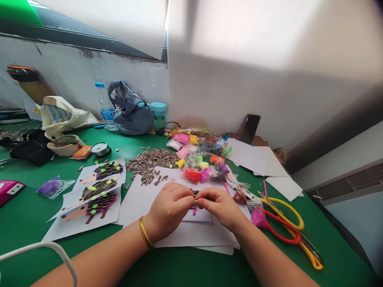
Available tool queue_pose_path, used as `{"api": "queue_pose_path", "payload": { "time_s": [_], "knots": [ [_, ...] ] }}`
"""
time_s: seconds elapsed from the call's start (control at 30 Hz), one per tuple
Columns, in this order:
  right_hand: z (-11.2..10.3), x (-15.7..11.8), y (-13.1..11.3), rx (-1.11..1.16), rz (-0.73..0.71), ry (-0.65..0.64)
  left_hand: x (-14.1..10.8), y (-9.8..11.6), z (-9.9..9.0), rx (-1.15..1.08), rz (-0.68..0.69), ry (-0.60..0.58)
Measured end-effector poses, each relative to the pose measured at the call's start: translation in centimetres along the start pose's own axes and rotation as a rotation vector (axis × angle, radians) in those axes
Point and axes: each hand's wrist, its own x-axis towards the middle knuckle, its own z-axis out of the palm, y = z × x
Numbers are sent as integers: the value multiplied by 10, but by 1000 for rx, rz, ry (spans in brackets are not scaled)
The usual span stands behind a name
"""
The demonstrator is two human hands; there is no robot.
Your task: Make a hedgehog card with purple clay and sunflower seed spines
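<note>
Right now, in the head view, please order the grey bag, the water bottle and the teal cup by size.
Largest: grey bag; next: water bottle; smallest: teal cup. The bag partly hides the bottle, so that ranking is less sure.

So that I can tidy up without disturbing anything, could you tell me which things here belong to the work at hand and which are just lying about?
Belonging to the work: left hand and right hand pinching a small dark piece, sunflower seeds, clay packets, seed hedgehog pictures, paper sheets.
Lying about: water bottle, grey bag, teal cup, cloth bag.
</note>
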Motion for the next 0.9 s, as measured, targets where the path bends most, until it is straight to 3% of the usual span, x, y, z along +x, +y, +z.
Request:
{"api": "queue_pose_path", "payload": {
  "time_s": [0.1, 0.23, 0.33, 0.43, 0.63, 0.9],
  "knots": [
    [-8, 0, 0, -50, -23, 10, 0, -1, -2, 32, -31, -24],
    [-29, 1, -2, -456, -93, 170, 0, -13, -8, -19, -212, -104],
    [-40, 2, -3, -785, -102, 108, 0, -25, -16, -63, -312, -241],
    [-39, 2, -2, -963, -125, 39, 0, -31, -22, -62, -333, -389],
    [-29, 2, 6, -1072, -290, 22, -4, -34, -20, -41, -304, -494],
    [-25, 5, 9, -1145, -351, 8, -7, -37, -14, -23, -299, -520]
  ]
}}
